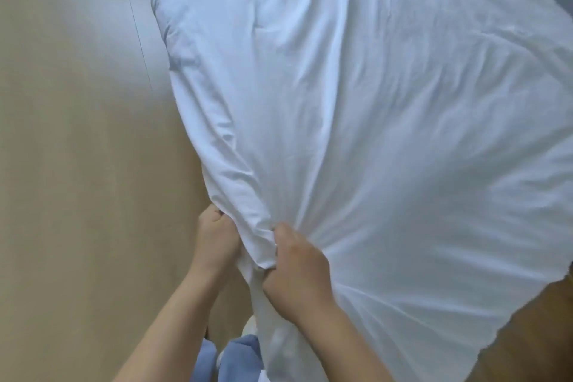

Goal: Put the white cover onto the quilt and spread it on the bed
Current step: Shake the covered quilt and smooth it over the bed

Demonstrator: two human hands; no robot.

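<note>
Soft, even daylight; slightly blurred, wide-angle bending at edges.

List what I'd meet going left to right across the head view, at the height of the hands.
Beige surface → left hand gripping the white cover → right hand gripping it too → the cover's spread bulk → brown surface at the right edge.

Bare forearms (173, 319) lead to the left hand (217, 236) and right hand (297, 270); light blue trousers (238, 360) show below.
</note>
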